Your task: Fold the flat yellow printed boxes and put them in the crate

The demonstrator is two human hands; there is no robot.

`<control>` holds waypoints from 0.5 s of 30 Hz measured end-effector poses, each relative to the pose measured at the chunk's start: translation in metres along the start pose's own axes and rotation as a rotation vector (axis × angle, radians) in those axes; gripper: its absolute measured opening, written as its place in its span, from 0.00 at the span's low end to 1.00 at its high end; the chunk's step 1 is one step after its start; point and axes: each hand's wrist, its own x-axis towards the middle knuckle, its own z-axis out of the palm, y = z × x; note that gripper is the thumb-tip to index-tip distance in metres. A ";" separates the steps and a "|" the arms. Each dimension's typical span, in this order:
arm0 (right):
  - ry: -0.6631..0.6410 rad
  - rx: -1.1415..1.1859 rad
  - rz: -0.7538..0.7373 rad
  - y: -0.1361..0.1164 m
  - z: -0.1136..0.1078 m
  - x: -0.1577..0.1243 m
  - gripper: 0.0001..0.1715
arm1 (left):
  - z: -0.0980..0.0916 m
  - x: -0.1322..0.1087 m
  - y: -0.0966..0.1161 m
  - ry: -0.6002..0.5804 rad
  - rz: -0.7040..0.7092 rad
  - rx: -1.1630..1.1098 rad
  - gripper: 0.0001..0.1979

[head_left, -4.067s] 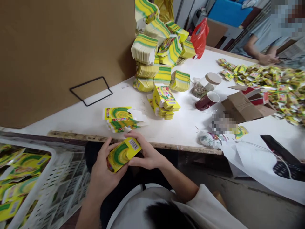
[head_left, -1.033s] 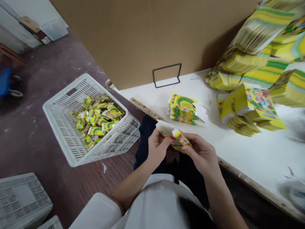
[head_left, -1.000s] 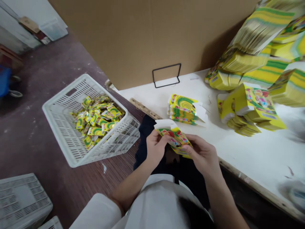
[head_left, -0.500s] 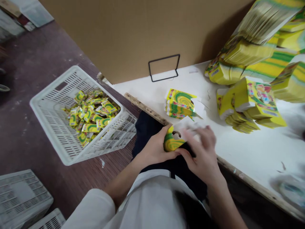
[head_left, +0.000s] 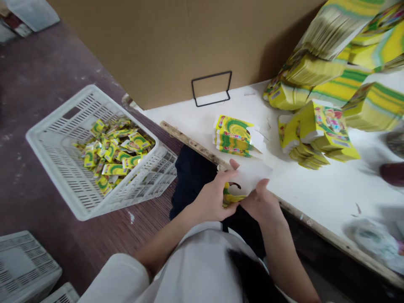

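Over my lap, at the table's edge, I hold a small yellow-and-green printed carton (head_left: 249,177), its white inner side facing up. A round cut-out shows near its left part. My left hand (head_left: 211,197) grips the carton's left side, fingers wrapped round it. My right hand (head_left: 264,204) holds the right side, the thumb against the white panel and the other fingers mostly hidden below. Just beyond my hands a short pile of the same cartons (head_left: 234,134) lies on the white table (head_left: 195,122).
To my left stands a white plastic crate (head_left: 57,155) with many small yellow cartons (head_left: 110,153) inside. Tall stacks of flat cartons (head_left: 334,84) fill the table's right back. A black wire frame (head_left: 212,88) stands before a large cardboard sheet (head_left: 151,50). A plastic bag (head_left: 372,240) lies at right.
The carton has turned, so more of its white inner side and less of its yellow print shows. My right hand has gone from moving over the flap to holding the carton's right side.
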 end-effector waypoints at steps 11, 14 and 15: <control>0.035 -0.167 -0.073 0.011 0.009 0.000 0.43 | -0.001 -0.003 -0.011 0.025 0.042 0.034 0.32; -0.019 -0.436 -0.254 0.012 0.011 -0.003 0.43 | -0.007 -0.001 -0.015 -0.035 -0.015 0.043 0.33; -0.043 -0.558 -0.308 0.011 0.013 -0.004 0.43 | -0.007 0.000 -0.016 -0.037 -0.028 0.045 0.34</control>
